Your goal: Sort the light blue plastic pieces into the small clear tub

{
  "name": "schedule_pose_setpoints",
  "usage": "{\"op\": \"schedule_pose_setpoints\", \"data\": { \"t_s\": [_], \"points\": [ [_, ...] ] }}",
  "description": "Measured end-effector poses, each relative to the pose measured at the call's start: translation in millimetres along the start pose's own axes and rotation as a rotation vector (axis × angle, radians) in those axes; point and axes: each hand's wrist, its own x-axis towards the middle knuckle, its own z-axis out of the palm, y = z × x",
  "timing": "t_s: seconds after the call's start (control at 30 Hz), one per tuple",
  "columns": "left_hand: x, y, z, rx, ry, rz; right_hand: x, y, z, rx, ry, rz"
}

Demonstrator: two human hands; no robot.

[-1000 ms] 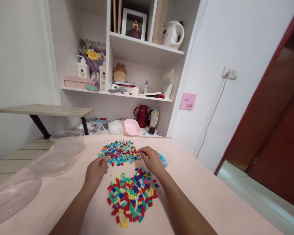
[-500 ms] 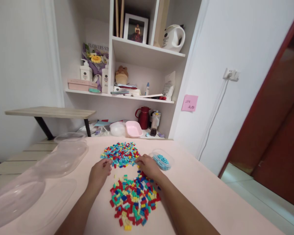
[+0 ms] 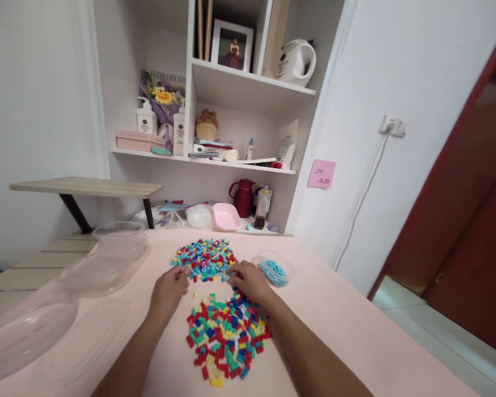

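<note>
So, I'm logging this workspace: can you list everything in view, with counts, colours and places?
Table: one, pale pink, foreground
Toy brick piles: two, multicoloured, table centre
Tub: one, clear, right, holding light-blue pieces
Containers and lids: several, clear, left; overlap hides count
Dish: one, pink, behind table
Jug: one, dark red, beside dish
Shelving: one unit, white, back; crowded, small items unclear
Bouquet: one, purple and yellow, left shelf
Photo frame: one, white, upper shelf
Wooden stand: one, beige, left
Note: one, pink, wall
Door: one, reddish-brown, right
Hands: two, left and right, between the piles' sides
</note>
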Motion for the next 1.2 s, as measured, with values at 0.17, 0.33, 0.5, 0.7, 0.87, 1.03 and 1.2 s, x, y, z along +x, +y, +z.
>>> {"op": "schedule_pose_setpoints", "data": {
  "t_s": [0.17,0.33,0.5,0.7,0.87,1.03,1.2],
  "points": [
    [0,-2,0.7,0.004,0.007,0.000,2,-6,4,-0.063,-0.038,0.020],
    [1,-2,-0.1,0.027,-0.009,0.003,2,-10,8,-0.034,-0.004,0.022],
    [1,-1,-0.6,0.038,-0.018,0.000,3,-11,6,0.005,0.018,0.005],
    [1,0,-1.4,0.034,-0.022,-0.017,0,-4,-29,0.062,0.379,-0.051],
    [4,-5,-1.0,0.055,-0.029,-0.009,-8,13,-57,-0.061,0.697,0.068],
    [7,-10,-0.7,0.037,-0.040,0.010,-9,19,-59,-0.106,0.821,0.162],
    [9,-12,-0.4,0.032,-0.042,0.012,-2,9,-40,0.152,0.551,-0.019]
  ]
}}
